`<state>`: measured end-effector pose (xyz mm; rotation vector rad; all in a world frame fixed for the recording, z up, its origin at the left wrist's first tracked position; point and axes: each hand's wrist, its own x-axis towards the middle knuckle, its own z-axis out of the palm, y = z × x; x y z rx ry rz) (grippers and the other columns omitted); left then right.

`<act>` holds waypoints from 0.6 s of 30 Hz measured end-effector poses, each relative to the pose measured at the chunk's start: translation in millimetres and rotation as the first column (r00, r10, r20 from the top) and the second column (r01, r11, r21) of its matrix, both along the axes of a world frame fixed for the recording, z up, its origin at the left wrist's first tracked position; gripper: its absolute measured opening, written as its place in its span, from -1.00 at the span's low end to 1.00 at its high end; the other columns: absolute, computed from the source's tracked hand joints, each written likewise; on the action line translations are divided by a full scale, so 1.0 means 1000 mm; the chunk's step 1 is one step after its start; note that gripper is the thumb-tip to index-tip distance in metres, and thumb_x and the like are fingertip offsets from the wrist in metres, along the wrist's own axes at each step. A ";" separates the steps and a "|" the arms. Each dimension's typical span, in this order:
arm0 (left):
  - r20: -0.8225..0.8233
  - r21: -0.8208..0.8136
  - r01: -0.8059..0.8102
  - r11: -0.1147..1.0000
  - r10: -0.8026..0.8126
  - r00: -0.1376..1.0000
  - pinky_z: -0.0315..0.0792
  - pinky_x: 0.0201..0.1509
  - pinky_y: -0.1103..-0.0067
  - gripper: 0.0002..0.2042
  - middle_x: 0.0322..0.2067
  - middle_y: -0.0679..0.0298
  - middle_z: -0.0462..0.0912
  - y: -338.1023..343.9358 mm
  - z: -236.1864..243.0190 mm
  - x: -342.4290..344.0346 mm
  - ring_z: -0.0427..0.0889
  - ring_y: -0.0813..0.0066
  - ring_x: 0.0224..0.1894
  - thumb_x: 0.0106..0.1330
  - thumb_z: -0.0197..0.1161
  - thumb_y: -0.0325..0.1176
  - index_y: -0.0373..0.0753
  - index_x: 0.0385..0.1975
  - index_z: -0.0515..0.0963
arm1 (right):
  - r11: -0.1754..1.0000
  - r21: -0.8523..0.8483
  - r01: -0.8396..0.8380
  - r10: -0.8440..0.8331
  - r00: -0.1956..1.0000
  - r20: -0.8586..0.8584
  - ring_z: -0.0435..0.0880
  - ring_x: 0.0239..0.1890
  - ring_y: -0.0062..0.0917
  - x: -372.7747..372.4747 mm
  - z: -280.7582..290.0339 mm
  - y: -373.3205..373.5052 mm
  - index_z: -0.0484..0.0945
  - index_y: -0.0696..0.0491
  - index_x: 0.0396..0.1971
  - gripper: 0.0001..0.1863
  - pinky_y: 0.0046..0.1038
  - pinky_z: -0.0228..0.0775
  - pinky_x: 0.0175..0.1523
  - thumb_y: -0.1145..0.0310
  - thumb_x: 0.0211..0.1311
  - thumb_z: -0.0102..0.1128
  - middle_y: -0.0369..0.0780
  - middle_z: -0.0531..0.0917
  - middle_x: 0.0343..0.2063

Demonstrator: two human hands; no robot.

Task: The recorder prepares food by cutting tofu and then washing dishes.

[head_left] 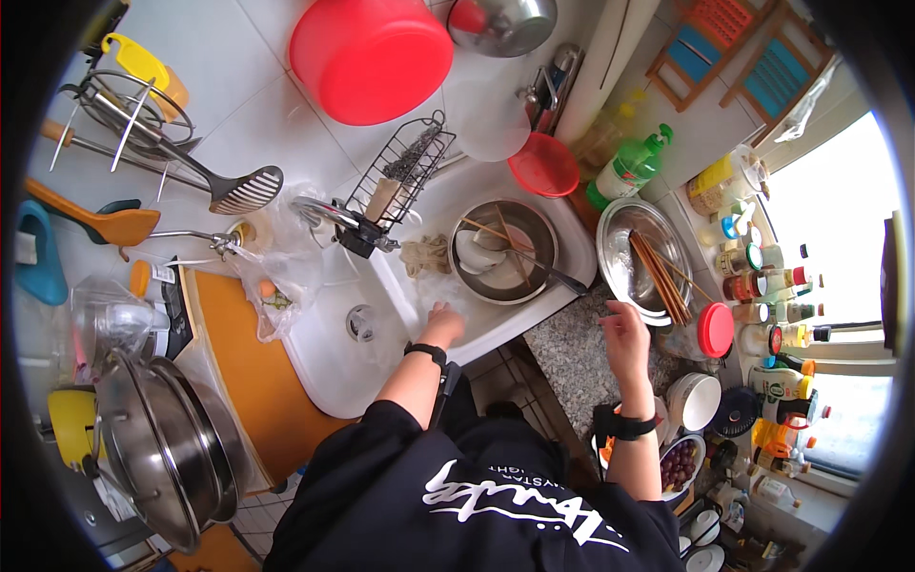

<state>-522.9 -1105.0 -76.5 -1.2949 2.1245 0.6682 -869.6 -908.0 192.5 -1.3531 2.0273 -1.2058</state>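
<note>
My left hand [444,325] hangs over the divider side of the white double sink [324,377], fingers loosely apart and holding nothing I can see. Ahead of it, a crumpled beige cloth [426,255] lies beside a steel pot [462,226] in the right basin. White dishes [478,250], chopsticks and a dark-handled utensil [569,283] rest in the pot. Over the granite counter, my right hand [624,334] is open with fingers slightly bent. Just beyond it, a bundle of brown chopsticks [658,276] lies across a shallow steel basin [618,234].
A black wire rack [405,172] stands by the faucet [319,210]. A red-lidded jar [715,330], white bowls [694,400] and many bottles line the right. A green pump bottle [629,170] stands behind the basin. Stacked steel pans [157,448] sit left, near a wooden board [238,362].
</note>
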 end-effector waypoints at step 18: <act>-0.470 0.282 -0.372 0.884 0.466 0.750 0.41 0.49 0.40 -0.60 0.26 0.07 0.73 -0.026 0.068 0.044 0.66 0.18 0.30 0.53 0.17 -0.43 -0.17 0.31 0.70 | 0.882 0.370 -0.293 0.324 0.946 -0.023 0.86 -0.15 -0.20 0.106 -0.140 -0.095 0.75 0.13 0.01 -0.71 -0.26 0.69 0.00 0.38 0.33 0.40 -0.07 0.85 -0.20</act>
